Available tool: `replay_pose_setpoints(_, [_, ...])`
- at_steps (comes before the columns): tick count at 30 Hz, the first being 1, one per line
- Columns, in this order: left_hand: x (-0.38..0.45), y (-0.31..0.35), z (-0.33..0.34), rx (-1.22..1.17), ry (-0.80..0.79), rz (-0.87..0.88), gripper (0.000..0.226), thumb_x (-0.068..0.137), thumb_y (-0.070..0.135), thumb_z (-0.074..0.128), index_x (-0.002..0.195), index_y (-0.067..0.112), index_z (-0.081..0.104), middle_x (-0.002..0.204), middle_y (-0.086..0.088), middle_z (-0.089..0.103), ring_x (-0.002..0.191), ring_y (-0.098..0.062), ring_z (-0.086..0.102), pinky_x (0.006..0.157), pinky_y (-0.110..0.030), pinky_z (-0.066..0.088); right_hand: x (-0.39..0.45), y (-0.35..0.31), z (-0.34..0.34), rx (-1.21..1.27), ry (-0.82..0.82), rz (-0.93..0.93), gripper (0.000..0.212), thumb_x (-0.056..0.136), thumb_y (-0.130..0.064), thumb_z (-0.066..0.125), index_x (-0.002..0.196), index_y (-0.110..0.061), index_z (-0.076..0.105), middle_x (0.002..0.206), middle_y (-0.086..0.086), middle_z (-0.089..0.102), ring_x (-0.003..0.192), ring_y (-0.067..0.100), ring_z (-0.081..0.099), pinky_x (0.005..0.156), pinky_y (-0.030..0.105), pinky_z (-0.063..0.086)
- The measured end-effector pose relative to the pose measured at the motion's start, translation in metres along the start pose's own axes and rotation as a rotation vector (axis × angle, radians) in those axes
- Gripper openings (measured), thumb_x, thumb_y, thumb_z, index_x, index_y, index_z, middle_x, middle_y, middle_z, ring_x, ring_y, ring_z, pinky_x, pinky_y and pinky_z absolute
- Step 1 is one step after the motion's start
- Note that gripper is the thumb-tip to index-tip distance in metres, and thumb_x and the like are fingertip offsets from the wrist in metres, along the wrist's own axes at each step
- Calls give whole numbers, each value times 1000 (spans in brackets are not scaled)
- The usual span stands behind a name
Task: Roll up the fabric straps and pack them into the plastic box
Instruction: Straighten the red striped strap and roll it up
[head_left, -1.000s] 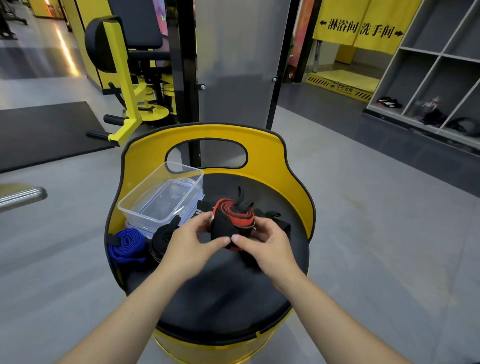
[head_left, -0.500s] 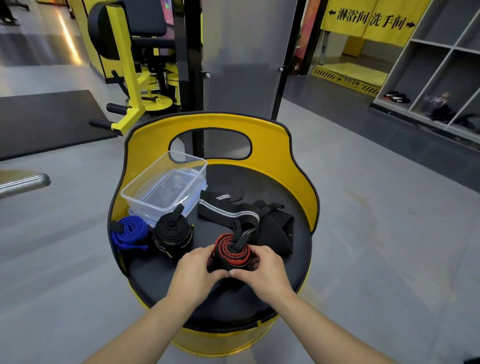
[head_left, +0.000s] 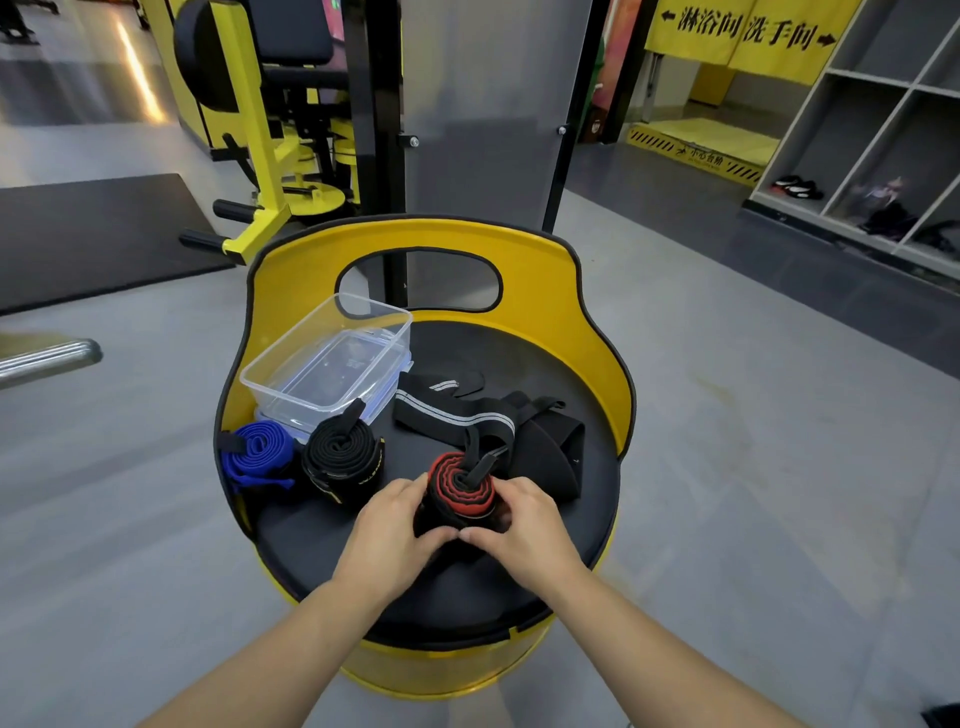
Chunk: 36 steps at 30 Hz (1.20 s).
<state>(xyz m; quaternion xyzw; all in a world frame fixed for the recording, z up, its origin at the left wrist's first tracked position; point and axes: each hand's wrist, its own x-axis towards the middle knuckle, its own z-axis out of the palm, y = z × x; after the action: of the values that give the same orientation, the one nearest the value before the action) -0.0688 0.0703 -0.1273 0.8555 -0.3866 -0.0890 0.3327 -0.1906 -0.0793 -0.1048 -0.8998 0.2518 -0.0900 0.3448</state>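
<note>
Lowered from where it was lifted a second ago, the red-and-black strap roll (head_left: 460, 488) now sits low over the front of the round black seat (head_left: 467, 597), clasped from both sides. On one side the left hand (head_left: 392, 535) curls its fingers round the roll; on the other the right hand (head_left: 524, 530) does the same, and the two thumbs meet in front of it. Just behind the roll lies an unrolled black strap with grey stripes (head_left: 467, 415). Left of the roll stands a black strap roll (head_left: 340, 457), and beyond that a blue strap roll (head_left: 257, 454) at the seat's left edge. Behind those two rolls the clear plastic box (head_left: 327, 358) sits open, against the yellow backrest (head_left: 545, 291).
</note>
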Motion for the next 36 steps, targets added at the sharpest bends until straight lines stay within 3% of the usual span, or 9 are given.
replay_pose_setpoints(5, [-1, 5, 1, 70, 44, -11, 60, 71, 54, 84, 122, 30, 64, 91, 10, 60, 91, -14, 61, 80, -26, 47, -1, -1, 1, -90, 10, -12, 51, 79, -46, 81, 126, -32, 65, 98, -10, 53, 96, 15, 58, 88, 29, 49])
replay_pose_setpoints(12, [1, -1, 16, 145, 45, 12, 62, 83, 49, 76, 134, 21, 55, 107, 1, 61, 107, -22, 59, 93, -32, 48, 3, 1, 5, -141, 18, -33, 43, 88, -42, 75, 125, -23, 65, 98, -4, 53, 99, 22, 59, 86, 27, 43])
replay_pose_setpoints(16, [9, 4, 15, 203, 18, -4, 61, 84, 50, 75, 131, 17, 56, 108, -2, 61, 109, -24, 58, 93, -33, 45, 6, 0, 2, -155, 11, -8, 43, 89, -41, 73, 126, -22, 64, 106, 2, 58, 104, 24, 58, 88, 29, 42])
replay_pose_setpoints(22, [11, 18, -1, 171, 43, -116, 54, 72, 57, 82, 108, 21, 63, 98, 2, 59, 96, -20, 61, 83, -32, 49, 10, -9, -6, -104, -12, 8, 56, 80, -41, 79, 132, -30, 61, 105, -8, 49, 100, 17, 58, 89, 28, 46])
replay_pose_setpoints(25, [7, 25, -10, 91, 64, -194, 45, 71, 46, 85, 98, 21, 59, 95, 3, 50, 89, -19, 55, 77, -32, 44, 13, -21, -5, 19, -21, 36, 57, 78, -29, 79, 132, -24, 61, 113, -4, 46, 95, 15, 59, 97, 30, 49])
replay_pose_setpoints(27, [6, 26, -16, 3, 78, -231, 38, 69, 32, 86, 92, 20, 59, 86, 3, 53, 80, -19, 54, 68, -29, 40, 14, -28, -1, 87, -22, 48, 58, 77, -27, 81, 131, -22, 61, 115, -2, 46, 100, 10, 52, 97, 19, 40])
replay_pose_setpoints(30, [0, 19, -22, -194, 21, -314, 37, 69, 12, 81, 101, 21, 65, 80, -2, 63, 77, -24, 65, 73, -35, 54, 16, -34, 10, 105, -34, 65, 65, 74, -32, 86, 133, -23, 59, 116, 0, 46, 110, 12, 50, 95, 14, 34])
replay_pose_setpoints(32, [-5, 14, -24, -318, -38, -386, 47, 76, 0, 73, 113, 26, 63, 91, -6, 67, 87, -27, 71, 87, -40, 58, 18, -36, 19, 91, -13, 84, 68, 76, -31, 85, 136, -23, 56, 116, 0, 44, 114, 16, 54, 99, 17, 36])
replay_pose_setpoints(36, [-3, 9, -21, -536, -36, -489, 71, 85, -12, 58, 150, 11, 45, 113, -2, 65, 102, -15, 69, 101, -33, 53, 31, -39, 33, 82, 88, 123, 63, 78, -29, 84, 134, -21, 58, 115, -2, 44, 111, 21, 59, 101, 27, 44])
